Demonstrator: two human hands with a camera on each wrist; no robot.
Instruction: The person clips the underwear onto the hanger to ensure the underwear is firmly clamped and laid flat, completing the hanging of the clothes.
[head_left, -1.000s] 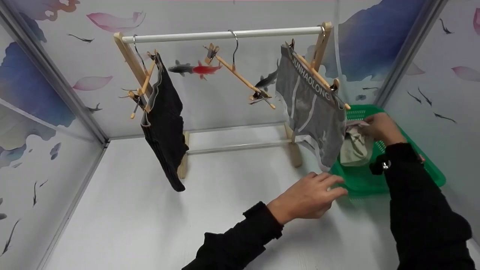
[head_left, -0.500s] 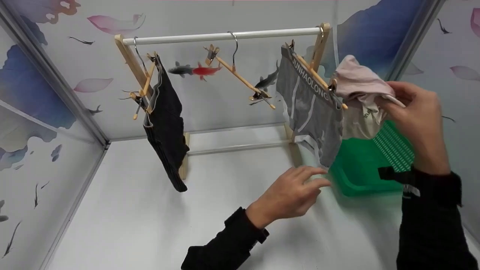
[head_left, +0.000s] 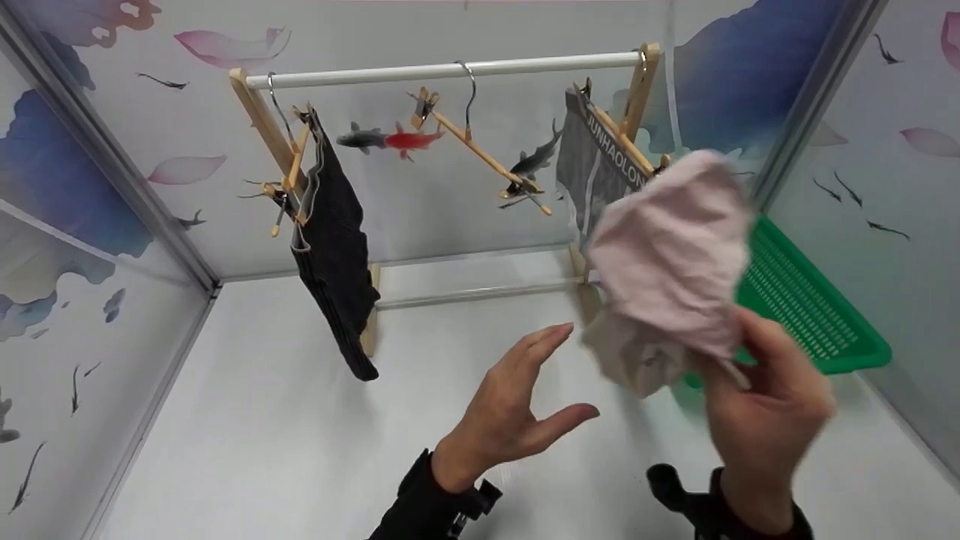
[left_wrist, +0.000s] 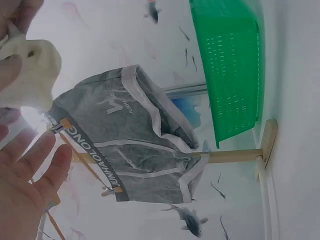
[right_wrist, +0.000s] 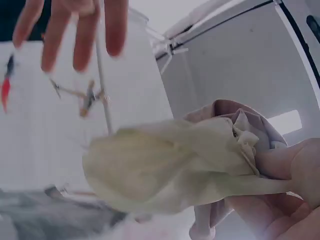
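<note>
Crumpled pink and cream underwear (head_left: 675, 255) is pinched between the thumb and fingers of my right hand (head_left: 772, 409), raised in front of the rack's right side. Its cream side (right_wrist: 150, 165) faces the right wrist view. To the left, my left hand (head_left: 495, 416) holds nothing, its fingers straight and thumb spread, a short gap from the underwear. Behind the underwear, grey boxer briefs (head_left: 589, 161) with a lettered waistband hang from a clip hanger; the left wrist view shows more of these briefs (left_wrist: 130, 135). The underwear hides their lower part in the head view.
A white rail (head_left: 375, 73) on wooden posts carries the hangers. A bare wooden clip hanger (head_left: 480, 154) hangs mid-rail, and a black garment (head_left: 334, 247) hangs at the left. The green basket (head_left: 817, 300) stands at the right, close to the side wall.
My right hand has lifted the underwear out of the green basket and brought it left and nearer to me. My left hand has drawn back leftward, its fingers and thumb spreading.
</note>
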